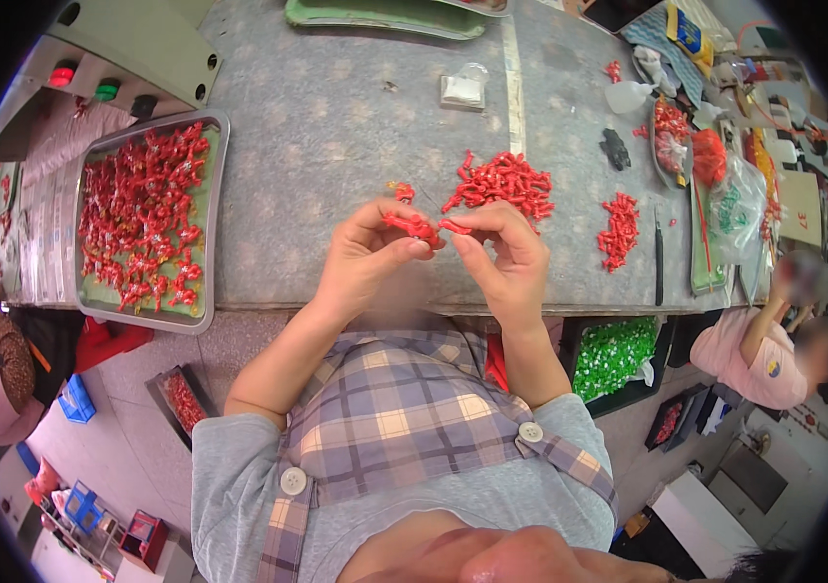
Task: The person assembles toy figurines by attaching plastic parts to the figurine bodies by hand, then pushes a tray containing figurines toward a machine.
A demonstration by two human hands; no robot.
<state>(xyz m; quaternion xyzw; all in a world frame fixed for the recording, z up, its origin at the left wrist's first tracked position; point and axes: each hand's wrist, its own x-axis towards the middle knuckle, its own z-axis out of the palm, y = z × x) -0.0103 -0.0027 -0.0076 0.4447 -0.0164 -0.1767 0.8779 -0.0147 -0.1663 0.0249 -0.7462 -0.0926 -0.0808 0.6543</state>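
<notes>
Reference landmark: the large heap of red parts (506,187) on the table (317,126). Left hand (360,257): positioned on the near left side of the heap; grip closed, thumb and fingers pinching a red figure (411,228). Right hand (509,255): positioned at the near edge of the heap; grip closed to a fingertip pinch on a small red part (454,226). The two held pieces are end to end; whether they touch cannot be determined. A red-and-yellow piece (400,190) lies left of the heap. A metal tray (222,194) of red pieces stands well to its left. To its right lie a smaller red heap (619,233) and, farther right, a slim black tool (659,267). A white box (462,92) sits beyond it.
</notes>
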